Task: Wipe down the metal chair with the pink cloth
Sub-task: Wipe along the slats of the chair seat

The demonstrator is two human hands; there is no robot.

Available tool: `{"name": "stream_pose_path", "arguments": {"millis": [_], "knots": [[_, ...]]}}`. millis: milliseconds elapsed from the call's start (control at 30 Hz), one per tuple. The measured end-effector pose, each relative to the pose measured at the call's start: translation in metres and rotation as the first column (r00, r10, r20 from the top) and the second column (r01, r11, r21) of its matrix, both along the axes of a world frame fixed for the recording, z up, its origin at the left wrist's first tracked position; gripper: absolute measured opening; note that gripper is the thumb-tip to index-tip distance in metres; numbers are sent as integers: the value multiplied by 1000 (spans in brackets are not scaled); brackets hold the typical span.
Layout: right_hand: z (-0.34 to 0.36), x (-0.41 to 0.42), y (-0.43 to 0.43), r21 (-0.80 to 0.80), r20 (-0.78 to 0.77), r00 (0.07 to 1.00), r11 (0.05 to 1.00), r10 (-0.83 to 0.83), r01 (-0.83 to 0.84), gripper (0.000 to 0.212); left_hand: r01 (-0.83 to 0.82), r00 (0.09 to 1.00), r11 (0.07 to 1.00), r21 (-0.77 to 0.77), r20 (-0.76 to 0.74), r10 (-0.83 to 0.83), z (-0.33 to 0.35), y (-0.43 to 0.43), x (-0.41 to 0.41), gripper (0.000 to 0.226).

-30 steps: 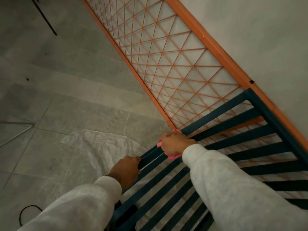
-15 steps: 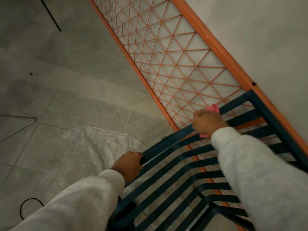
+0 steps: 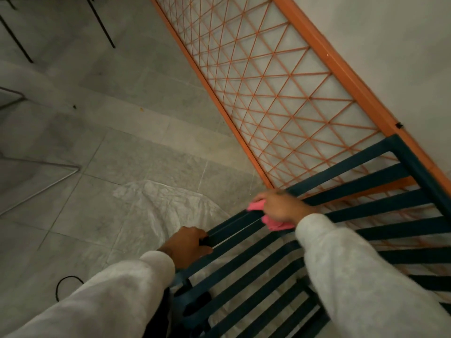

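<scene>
The metal chair point(image 3: 380, 203) is dark blue with long flat slats and fills the lower right of the head view. My right hand point(image 3: 280, 207) presses the pink cloth point(image 3: 273, 222) around the top slat near its left end; the cloth shows on both sides of the hand. My left hand point(image 3: 189, 245) grips the left end of the same top slats, lower and to the left. Both arms wear light grey sleeves.
An orange metal lattice frame point(image 3: 268, 98) leans along the white wall behind the chair. A crumpled white plastic sheet point(image 3: 161, 211) lies on the grey tiled floor under the chair. Thin dark furniture legs point(image 3: 100, 23) stand at the top left; a black cord loop point(image 3: 66, 282) lies at the lower left.
My right hand slid the pink cloth up the top slat toward the right, then back down to the left end. My left hand kept its grip.
</scene>
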State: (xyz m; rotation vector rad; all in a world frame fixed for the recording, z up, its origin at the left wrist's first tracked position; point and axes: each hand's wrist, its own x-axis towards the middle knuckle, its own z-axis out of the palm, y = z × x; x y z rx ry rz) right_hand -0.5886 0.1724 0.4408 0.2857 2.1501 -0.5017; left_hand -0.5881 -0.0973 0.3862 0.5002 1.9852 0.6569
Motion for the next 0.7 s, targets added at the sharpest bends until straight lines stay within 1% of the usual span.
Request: {"name": "stream_pose_path", "arguments": {"millis": [33, 67, 133, 167, 200, 233, 267, 333, 367, 433, 467, 500, 600, 667, 700], "knots": [[0, -2, 18, 93, -50, 999, 996, 17, -13, 49, 7, 1000, 1000, -7, 20, -7, -1, -13, 0, 31], [-3, -2, 32, 162, -92, 996, 986, -12, 27, 47, 9, 999, 1000, -15, 42, -9, -2, -27, 0, 32], [-13, -1, 37, 251, -139, 990, 967, -16, 51, 35, -31, 993, 999, -18, 110, 33, -3, -52, 1, 28], [-18, 0, 21, 289, -150, 989, 956, -4, 48, 25, -74, 986, 997, -16, 146, 75, -2, -68, 4, 27], [-18, 5, 7, 325, -197, 980, 944, 15, 51, 16, -99, 981, 995, -7, 165, 99, -2, -73, 3, 29], [-18, 12, -19, 321, -231, 972, 946, 33, 44, 14, -127, 977, 992, 1, 170, 125, -2, -82, 6, 33], [-20, 23, -45, 246, -289, 957, 963, -32, 106, 16, -144, 977, 989, 5, 158, 142, -3, -88, 7, 37], [-24, 53, -104, 69, -385, 907, 975, -172, 214, 30, -160, 980, 987, 9, 118, 158, -5, -94, 13, 41], [-25, 69, -134, -7, -460, 870, 981, -176, 195, 35, -171, 981, 985, 8, 95, 170, -6, -96, 16, 42], [-34, 97, -183, -130, -582, 802, 989, -136, 73, 41, -192, 980, 981, 16, 53, 191, -7, -96, 22, 42], [-35, 103, -199, -200, -587, 794, 979, -158, 48, 44, -198, 980, 980, 25, 35, 197, -7, -96, 23, 40], [-36, 106, -207, -259, -557, 813, 966, -168, 22, 47, -199, 980, 979, 36, 22, 198, -9, -98, 24, 37], [-32, 98, -192, -361, -464, 883, 924, -62, -124, 57, -195, 981, 980, 44, 15, 195, -10, -105, 25, 28], [-26, 88, -159, -420, -341, 939, 900, -42, -112, 64, -193, 981, 980, 40, 16, 192, -11, -109, 26, 32], [-23, 84, -140, -394, -318, 946, 916, -56, -78, 65, -190, 982, 981, 29, 11, 189, -11, -111, 27, 36]]}}
